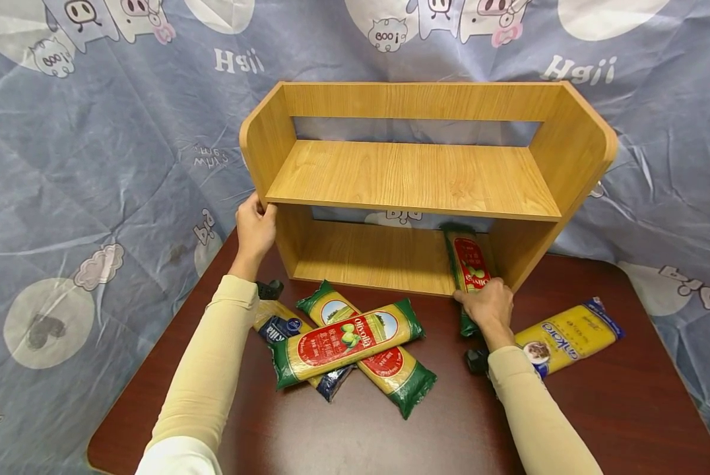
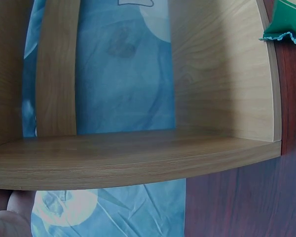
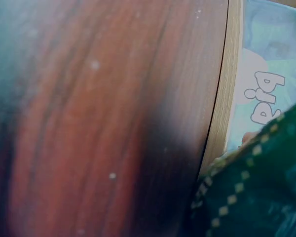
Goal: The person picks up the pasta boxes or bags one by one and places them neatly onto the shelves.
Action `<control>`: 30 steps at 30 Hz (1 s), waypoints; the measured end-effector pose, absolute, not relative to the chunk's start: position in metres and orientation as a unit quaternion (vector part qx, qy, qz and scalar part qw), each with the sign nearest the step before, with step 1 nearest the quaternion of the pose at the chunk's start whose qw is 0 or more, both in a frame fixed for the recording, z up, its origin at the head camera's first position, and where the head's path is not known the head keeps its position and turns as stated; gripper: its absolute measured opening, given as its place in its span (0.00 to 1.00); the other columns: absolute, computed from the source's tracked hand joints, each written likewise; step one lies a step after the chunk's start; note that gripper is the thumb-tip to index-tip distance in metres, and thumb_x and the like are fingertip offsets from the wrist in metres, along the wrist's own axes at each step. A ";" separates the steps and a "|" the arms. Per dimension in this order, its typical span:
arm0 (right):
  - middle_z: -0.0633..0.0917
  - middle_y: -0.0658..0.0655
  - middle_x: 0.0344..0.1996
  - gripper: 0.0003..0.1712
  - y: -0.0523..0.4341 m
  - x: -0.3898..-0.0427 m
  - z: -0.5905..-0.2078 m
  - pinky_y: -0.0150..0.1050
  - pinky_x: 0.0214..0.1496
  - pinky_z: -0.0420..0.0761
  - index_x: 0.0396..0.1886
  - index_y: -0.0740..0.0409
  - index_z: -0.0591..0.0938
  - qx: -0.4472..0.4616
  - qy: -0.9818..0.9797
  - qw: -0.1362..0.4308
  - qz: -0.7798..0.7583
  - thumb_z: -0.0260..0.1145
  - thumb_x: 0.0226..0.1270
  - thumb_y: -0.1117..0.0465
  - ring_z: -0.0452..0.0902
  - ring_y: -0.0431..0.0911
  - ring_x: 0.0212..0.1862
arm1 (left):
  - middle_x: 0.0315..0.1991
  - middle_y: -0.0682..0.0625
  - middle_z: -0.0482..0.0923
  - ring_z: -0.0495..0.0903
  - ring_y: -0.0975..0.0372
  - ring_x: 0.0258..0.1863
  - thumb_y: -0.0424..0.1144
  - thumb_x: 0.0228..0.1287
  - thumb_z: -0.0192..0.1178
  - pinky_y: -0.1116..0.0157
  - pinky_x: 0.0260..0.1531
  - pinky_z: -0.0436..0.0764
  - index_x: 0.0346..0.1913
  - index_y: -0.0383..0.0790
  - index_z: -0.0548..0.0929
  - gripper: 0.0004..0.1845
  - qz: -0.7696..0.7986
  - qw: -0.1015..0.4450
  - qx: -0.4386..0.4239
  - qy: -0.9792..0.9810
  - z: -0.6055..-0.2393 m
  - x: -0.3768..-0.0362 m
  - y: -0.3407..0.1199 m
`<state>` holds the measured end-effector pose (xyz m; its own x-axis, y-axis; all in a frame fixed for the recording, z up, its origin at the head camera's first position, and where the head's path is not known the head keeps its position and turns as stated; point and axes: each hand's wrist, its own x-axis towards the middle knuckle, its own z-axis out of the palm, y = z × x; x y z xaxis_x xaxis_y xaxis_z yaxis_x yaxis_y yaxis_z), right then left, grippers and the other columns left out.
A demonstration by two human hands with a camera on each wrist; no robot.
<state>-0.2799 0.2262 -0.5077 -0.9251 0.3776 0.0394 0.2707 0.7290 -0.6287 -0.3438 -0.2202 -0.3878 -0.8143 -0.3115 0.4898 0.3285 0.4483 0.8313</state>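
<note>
Dark red-brown table, cartoon-print blue cloth behind. Left hand grips left side panel of two-tier light wooden shelf. Right hand holds green-and-red pasta packet, lying half inside the lower tier, right side.

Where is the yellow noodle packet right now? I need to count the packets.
In the head view, the yellow noodle packet lies on the table at the right, just beside the right hand, in front of the shelf.
</note>
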 end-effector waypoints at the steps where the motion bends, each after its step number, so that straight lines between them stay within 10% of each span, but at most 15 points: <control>1: 0.78 0.80 0.46 0.46 0.226 -0.279 -0.508 0.64 0.57 0.73 0.51 0.82 0.74 -0.172 -0.926 0.087 0.324 0.78 0.51 0.45 0.74 0.73 0.51 | 0.38 0.39 0.88 0.85 0.58 0.36 0.31 0.70 0.57 0.70 0.33 0.77 0.47 0.33 0.86 0.11 -0.526 0.304 -0.006 -0.794 -0.388 -0.344 -0.220; 30: 0.59 0.79 0.72 0.81 0.219 -0.249 -0.495 0.74 0.63 0.62 0.80 0.68 0.45 -0.157 -0.918 0.071 0.358 0.72 0.44 0.22 0.56 0.78 0.69 | 0.37 0.38 0.87 0.84 0.57 0.35 0.32 0.69 0.57 0.70 0.31 0.76 0.47 0.34 0.87 0.11 -0.518 0.305 -0.008 -0.799 -0.388 -0.343 -0.221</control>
<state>-0.2492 0.2193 -0.4950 -0.9407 0.3386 0.0181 0.2369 0.6943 -0.6796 -0.3428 -0.2210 -0.3879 -0.8134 -0.3027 0.4968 0.3295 0.4642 0.8222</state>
